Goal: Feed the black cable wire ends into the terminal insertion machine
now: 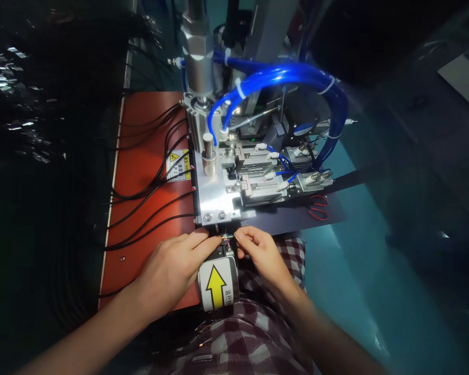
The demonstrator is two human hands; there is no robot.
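Note:
Thin coloured wires [228,236] run between my two hands, just in front of the machine's silver metal plate [214,198]. At their right end, my right hand [260,251] pinches them between thumb and fingertips. My left hand [175,263] is closed at their left end, thumb and forefinger pressed together; its other fingers are partly hidden under the plate's edge. Right below sits a rounded part with a white label and yellow arrow [216,285]. A small black fitting beside the wires is mostly covered by my left hand.
Above the plate stand a metal cylinder [198,57] and a looped bundle of blue air tubes [281,75]. Several black cables [152,190] cross the orange-red panel [140,229] on the left. Red-handled scissors [319,208] lie to the right on a dark surface [293,221].

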